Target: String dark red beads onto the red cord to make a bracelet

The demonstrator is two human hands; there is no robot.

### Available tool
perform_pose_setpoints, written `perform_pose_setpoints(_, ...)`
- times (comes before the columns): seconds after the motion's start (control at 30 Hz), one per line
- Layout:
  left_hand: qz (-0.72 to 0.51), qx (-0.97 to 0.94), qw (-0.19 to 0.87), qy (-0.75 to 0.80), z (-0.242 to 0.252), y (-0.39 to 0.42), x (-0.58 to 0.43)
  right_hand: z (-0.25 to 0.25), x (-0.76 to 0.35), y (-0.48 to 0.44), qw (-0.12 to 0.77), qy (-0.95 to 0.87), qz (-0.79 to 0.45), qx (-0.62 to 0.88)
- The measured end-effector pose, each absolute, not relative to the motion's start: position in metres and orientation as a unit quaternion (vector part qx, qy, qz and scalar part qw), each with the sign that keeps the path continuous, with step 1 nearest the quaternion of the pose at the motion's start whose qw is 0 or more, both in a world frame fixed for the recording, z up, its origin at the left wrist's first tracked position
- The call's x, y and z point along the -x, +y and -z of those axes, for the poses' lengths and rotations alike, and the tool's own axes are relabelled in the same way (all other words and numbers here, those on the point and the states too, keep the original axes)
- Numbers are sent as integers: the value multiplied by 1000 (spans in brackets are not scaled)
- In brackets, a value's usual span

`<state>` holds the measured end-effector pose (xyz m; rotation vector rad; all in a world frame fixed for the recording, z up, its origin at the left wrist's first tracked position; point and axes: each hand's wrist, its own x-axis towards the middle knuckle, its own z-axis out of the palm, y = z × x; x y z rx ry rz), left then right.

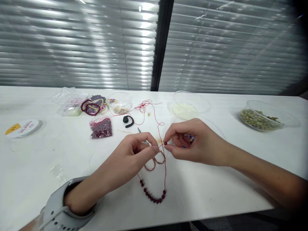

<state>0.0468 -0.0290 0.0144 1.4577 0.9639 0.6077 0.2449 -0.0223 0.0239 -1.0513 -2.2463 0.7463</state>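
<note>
Between thumb and forefinger, my left hand (134,150) pinches the red thread near its end. Facing it, my right hand (194,142) pinches a dark red bead (165,143), which touches the thread's tip; whether the thread has passed through it I cannot tell. The red thread (165,170) hangs below both hands in a loop with several dark red beads (154,200) strung at its bottom. Scissors with reddish-gold handles (160,157) lie under my left hand, partly covered by it. Behind my right fingers sits a clear dish with colourful beads (189,138), mostly hidden.
A bag of dark red beads (101,128), a black earpiece (128,121) and tangled red thread (145,105) lie further back. Finished bead bracelets (90,108) rest beside a clear dish (120,104). At far right stands a tub of greenish dried pieces (261,120); a round labelled lid (22,128) is left.
</note>
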Motion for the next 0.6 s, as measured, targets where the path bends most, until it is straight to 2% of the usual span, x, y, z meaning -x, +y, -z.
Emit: perform_pose_setpoints(0.6,-232,-652,578,433,-7,-31,-47,-23,-240,-25,259,-882,-171,355)
